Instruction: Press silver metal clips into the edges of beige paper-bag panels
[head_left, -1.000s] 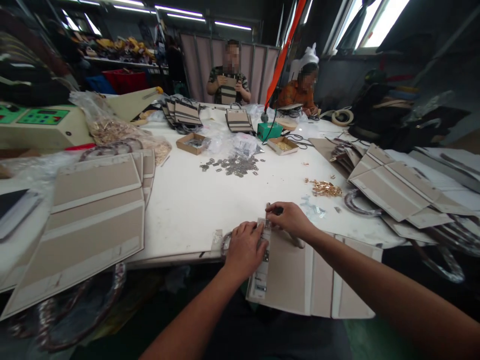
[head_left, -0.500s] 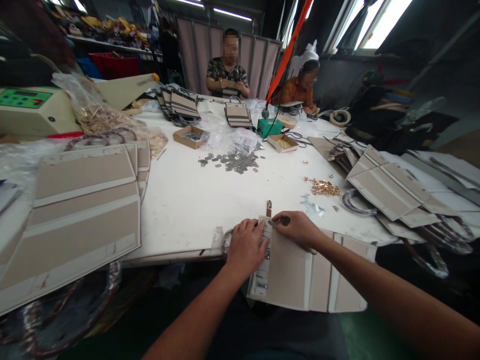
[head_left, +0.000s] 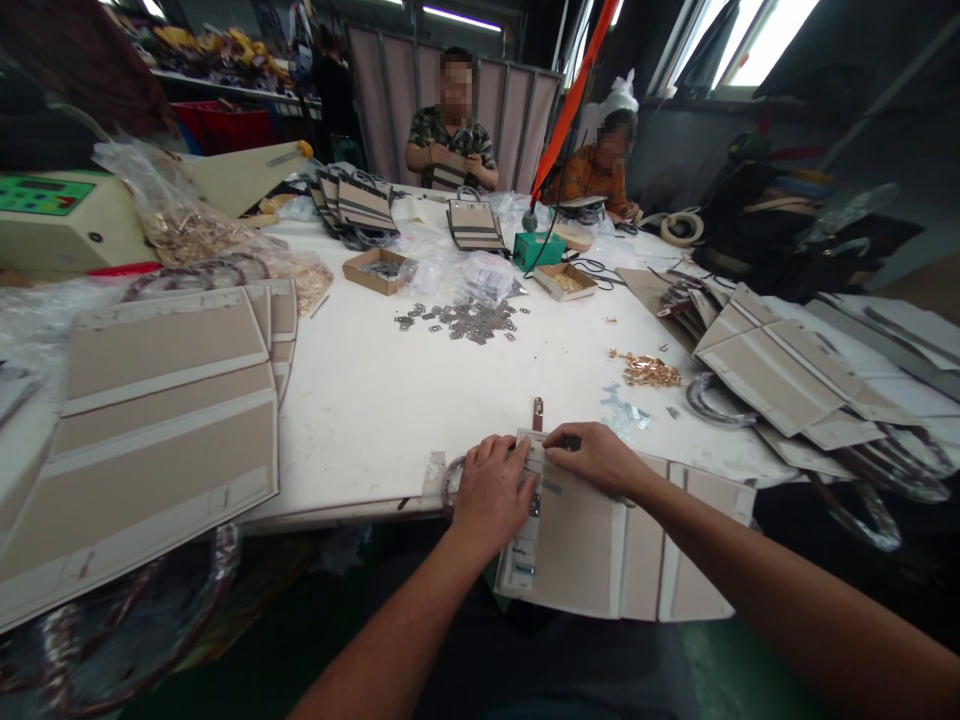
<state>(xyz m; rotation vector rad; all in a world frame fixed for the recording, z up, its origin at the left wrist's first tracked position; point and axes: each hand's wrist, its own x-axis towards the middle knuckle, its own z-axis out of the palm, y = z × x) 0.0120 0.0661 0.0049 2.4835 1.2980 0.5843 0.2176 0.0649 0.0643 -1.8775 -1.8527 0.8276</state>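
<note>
A beige bag panel (head_left: 581,550) with white strips lies over the table's front edge, in front of me. My left hand (head_left: 495,485) rests on its left edge, fingers laid out and pressing down, partly covering a wrapped handle (head_left: 453,480). Thumb and fingers of my right hand (head_left: 592,455) pinch together at the panel's upper edge; whatever is between them is hidden. Just below these fingertips a small grey strip (head_left: 553,488) lies on the panel. Small metal fittings (head_left: 534,505) sit along the white edge band. A brown tab (head_left: 538,412) with a metal piece sticks out beyond the top.
Grey metal plates (head_left: 472,322) lie mid-table, gold fittings (head_left: 651,370) and clear strips (head_left: 626,408) to the right. Stacked bag panels stand left (head_left: 172,380) and right (head_left: 772,365). Small boxes (head_left: 375,272) are farther back. Two people sit across the table.
The small grey strip now shows on the panel below my right fingertips. My right fingers have shifted slightly; my left hand stays put. The person opposite has raised a panel.
</note>
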